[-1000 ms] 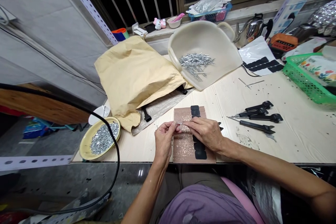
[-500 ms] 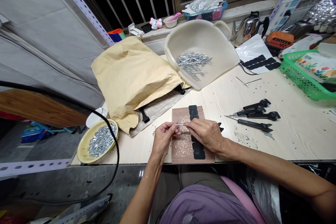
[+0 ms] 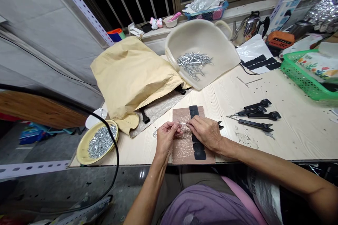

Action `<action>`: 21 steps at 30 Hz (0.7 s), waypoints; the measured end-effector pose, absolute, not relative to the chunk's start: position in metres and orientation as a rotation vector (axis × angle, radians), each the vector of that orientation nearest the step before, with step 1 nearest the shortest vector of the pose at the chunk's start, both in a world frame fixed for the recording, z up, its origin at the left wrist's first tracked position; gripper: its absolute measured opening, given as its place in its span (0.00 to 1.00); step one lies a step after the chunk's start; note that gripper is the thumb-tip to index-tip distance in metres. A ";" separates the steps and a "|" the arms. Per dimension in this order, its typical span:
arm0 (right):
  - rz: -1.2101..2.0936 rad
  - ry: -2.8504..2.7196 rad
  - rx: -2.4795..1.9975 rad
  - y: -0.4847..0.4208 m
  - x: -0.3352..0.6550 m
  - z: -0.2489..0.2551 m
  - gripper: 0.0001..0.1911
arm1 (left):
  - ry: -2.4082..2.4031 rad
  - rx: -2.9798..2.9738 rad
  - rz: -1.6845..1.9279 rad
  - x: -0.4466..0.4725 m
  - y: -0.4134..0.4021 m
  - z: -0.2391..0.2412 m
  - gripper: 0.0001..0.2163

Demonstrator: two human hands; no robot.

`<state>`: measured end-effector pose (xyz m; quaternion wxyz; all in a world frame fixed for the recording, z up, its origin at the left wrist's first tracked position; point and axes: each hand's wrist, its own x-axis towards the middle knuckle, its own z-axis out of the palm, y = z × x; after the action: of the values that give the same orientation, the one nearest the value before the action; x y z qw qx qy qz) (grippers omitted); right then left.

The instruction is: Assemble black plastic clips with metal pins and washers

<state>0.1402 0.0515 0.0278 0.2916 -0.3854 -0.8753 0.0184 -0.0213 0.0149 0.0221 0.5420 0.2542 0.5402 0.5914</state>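
My left hand [image 3: 167,134] is closed, thumb and fingertips pinching the left end of a thin metal rod [image 3: 183,123]. Whatever else sits in that pinch is too small to make out. My right hand [image 3: 204,133] is wrapped round a black-handled tool, whose forked black end [image 3: 220,125] pokes out behind the palm; the rod runs out from its fingertips toward my left hand. Below both hands lies a brown board [image 3: 182,153] sprinkled with pale specks. A strip of black rounded pads [image 3: 200,155] runs along it, partly covered by my right hand.
Several black forked tools [image 3: 260,115] with metal rods lie to the right. A cream scoop basin [image 3: 224,52] holds metal rods. At left are a yellow bowl [image 3: 80,153] of small metal parts and a tan paper bag [image 3: 134,74]. A green basket [image 3: 301,81] stands far right.
Both hands have shifted very slightly to the right over the board, still joined by the rod. The view itself has drifted a little; everything else stays put.
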 end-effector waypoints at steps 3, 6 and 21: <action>0.056 -2.337 -1.021 0.053 0.139 0.025 0.12 | 1.275 0.602 1.411 -0.021 0.016 0.021 0.13; 0.055 -2.336 -1.021 0.054 0.139 0.022 0.12 | 1.258 0.593 1.411 -0.022 0.017 0.020 0.14; 0.352 -2.360 -1.091 0.058 0.138 0.022 0.16 | 1.234 0.611 1.427 -0.022 0.019 0.017 0.11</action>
<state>0.1380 0.0584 0.0215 0.2561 -0.4018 -0.8696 0.1297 -0.0215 0.0185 0.0168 0.5473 0.2580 0.5209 0.6021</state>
